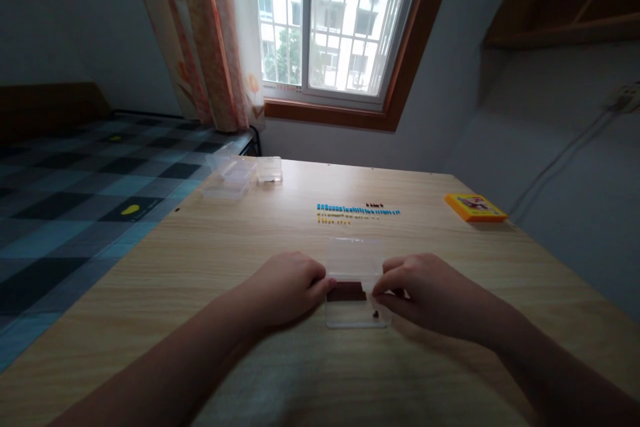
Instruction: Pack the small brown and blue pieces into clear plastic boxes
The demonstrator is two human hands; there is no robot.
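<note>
One clear box [347, 315], brown pieces [346, 291] inside; my left grip [293, 285] and right grip [425, 288] at its sides, whether closed I can't tell.

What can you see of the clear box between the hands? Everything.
The clear box looks like thin, see-through plastic, rectangular, open on the wooden table, with its lid on the far side. Dark reddish-brown pieces lie packed in rows toward its left; a small dark piece lies near right. The left hand is at its left edge, the right hand at its right; exact right-hand contact is unclear.
</note>
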